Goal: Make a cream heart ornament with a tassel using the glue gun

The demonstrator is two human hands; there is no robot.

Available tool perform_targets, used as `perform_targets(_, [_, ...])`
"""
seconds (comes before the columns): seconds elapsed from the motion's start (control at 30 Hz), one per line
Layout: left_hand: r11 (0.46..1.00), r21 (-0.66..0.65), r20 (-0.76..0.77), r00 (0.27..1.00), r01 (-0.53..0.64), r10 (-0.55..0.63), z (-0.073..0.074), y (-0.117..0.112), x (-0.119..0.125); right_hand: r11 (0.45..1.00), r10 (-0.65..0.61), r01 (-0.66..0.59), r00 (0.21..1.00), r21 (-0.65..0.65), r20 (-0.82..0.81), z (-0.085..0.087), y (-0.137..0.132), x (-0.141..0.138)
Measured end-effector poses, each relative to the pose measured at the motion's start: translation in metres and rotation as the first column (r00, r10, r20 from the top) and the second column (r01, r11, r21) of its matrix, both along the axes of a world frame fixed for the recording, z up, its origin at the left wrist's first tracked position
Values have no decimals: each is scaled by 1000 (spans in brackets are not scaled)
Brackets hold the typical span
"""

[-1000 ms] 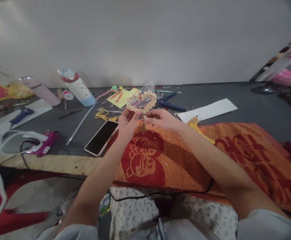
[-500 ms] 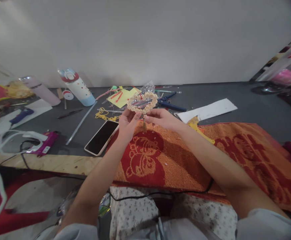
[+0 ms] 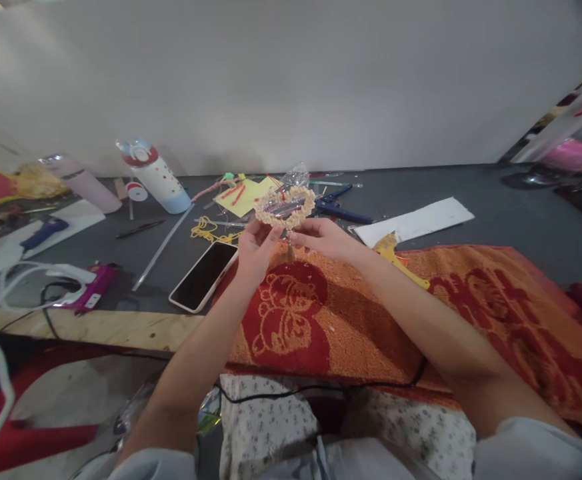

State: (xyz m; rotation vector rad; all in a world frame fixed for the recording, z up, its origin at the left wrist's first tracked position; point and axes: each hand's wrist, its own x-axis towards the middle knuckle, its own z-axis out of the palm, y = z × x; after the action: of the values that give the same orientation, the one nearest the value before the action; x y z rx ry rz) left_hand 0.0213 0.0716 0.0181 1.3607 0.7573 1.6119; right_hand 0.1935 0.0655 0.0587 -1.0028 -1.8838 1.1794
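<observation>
A small heart-shaped frame [image 3: 285,205] edged with cream beads and filled with shiny clear film is held up above an orange and red towel [image 3: 351,313]. My left hand [image 3: 254,247] pinches its lower left edge. My right hand [image 3: 321,239] pinches its bottom point from the right, fingers closed. A short stem hangs below the frame between the two hands.
A phone [image 3: 203,275] lies left of the towel. Behind are blue pliers [image 3: 338,203], yellow paper [image 3: 243,193], a white and blue bottle [image 3: 155,175], a yellow glue gun [image 3: 395,257], white paper [image 3: 415,220] and a purple glue gun [image 3: 91,287]. A wall closes the back.
The beaded frame has tilted and shifted slightly to the right between my fingers. Both hands stay in nearly the same place.
</observation>
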Motion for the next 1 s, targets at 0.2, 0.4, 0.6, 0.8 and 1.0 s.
perform_targets(0.2, [1000, -13, 0, 1000, -3, 3, 0, -1, 0, 1000, -11, 11, 1000, 3, -23, -3, 1, 0])
perform_targets(0.4, [999, -27, -3, 1000, -20, 20, 0, -1, 1, 1000, -25, 24, 998, -6, -53, -5, 1, -2])
perform_targets(0.6, [998, -58, 11, 1000, -22, 23, 2, -2, 1, 998, -44, 41, 996, -42, -83, -7, 2, -4])
perform_targets(0.8, [994, -101, 25, 999, -41, 44, 3, -2, 2, 995, -99, 99, 995, -2, -32, -5, 2, -2])
perform_targets(1.0, [989, -143, 51, 998, -32, 39, 4, -3, 3, 993, -117, 117, 993, 27, 1, -6, 4, -2])
